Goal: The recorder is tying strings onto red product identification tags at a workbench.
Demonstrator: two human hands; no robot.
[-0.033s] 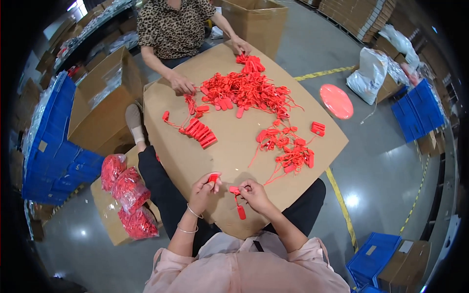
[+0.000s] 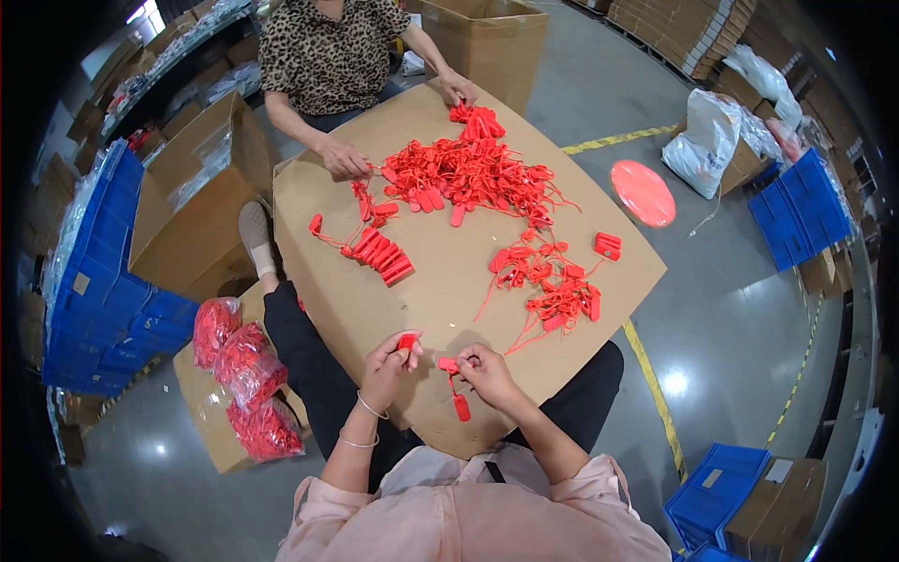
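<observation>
My left hand is closed around a small red plastic piece near the front of the cardboard-topped table. Beside it, my right hand pinches a red plastic tag between thumb and fingers. From that tag a second red tag dangles on a short cord. Ahead on the right lies a loose pile of red corded tags, with a small red bundle next to it. A neat row of red pieces lies on the left. A larger tangled heap spreads across the far side.
Across the table a co-worker in a leopard-print top handles red pieces with both hands. Open cardboard boxes and blue crates stand at left. Bagged red goods rest low on a cardboard sheet. A round pink stool stands right.
</observation>
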